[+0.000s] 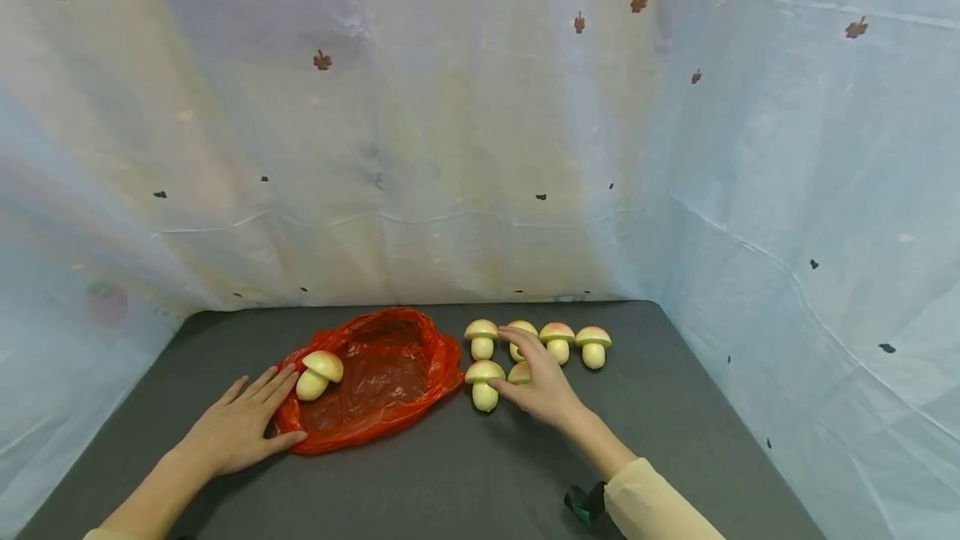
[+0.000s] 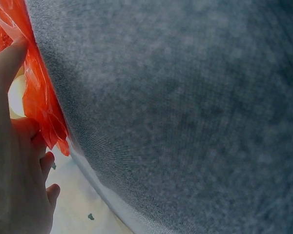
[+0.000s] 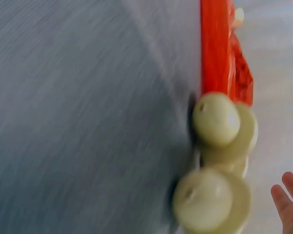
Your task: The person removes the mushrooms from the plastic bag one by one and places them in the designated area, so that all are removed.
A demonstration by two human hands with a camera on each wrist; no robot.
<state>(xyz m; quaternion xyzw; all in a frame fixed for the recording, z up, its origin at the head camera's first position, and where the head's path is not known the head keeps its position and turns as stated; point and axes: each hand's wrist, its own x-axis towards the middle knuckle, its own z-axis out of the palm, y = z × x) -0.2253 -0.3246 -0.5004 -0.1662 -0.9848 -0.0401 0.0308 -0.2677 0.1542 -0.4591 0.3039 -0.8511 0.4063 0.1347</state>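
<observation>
My left hand (image 1: 236,427) touches the left rim of a red plastic bag (image 1: 442,357), its fingers spread and thumb along the near edge. The bag lies with its mouth spread wide. One toy mushroom (image 1: 321,373), pale with a pinkish cap, lies at the bag's left side, right by my left fingertips. My right hand (image 1: 543,386) hovers with fingers apart over several similar mushrooms (image 1: 592,347) standing in two rows. Its thumb overlaps the front-left mushroom (image 1: 484,386) in the head view and partly hides another. In the right wrist view, those fingers (image 3: 283,200) show apart from the mushrooms.
A dark grey table (image 1: 420,490) lies under everything. Pale patterned sheets (image 1: 420,140) hang behind it and along both sides. A black strap with a green patch (image 1: 585,505) is by my right cuff.
</observation>
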